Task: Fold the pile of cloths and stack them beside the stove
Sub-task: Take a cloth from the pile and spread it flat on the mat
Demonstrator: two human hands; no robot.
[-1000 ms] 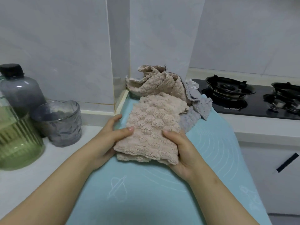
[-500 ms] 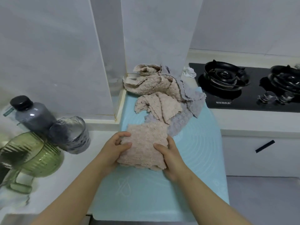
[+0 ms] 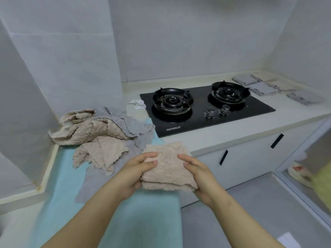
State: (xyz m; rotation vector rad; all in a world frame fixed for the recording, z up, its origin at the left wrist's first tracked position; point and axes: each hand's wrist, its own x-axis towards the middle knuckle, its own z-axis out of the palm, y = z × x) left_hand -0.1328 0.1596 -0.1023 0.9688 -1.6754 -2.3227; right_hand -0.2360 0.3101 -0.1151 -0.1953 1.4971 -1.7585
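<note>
A beige, nubbly cloth (image 3: 168, 165), folded into a thick square, is held level between the left hand (image 3: 136, 172) and right hand (image 3: 200, 178), thumbs on top, over the edge of a teal mat (image 3: 143, 217). Behind it to the left, the pile (image 3: 96, 129) of unfolded beige and grey cloths lies crumpled against the wall corner, one beige piece spread in front. The black two-burner stove (image 3: 206, 111) sits just right of the pile; beyond its far side, folded cloths (image 3: 263, 88), mostly grey, lie flat on the counter.

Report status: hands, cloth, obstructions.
Gripped by left hand and right hand: folded beige cloth. Left of stove: unfolded pile. Right of stove: folded grey cloths. Only the stove between.
</note>
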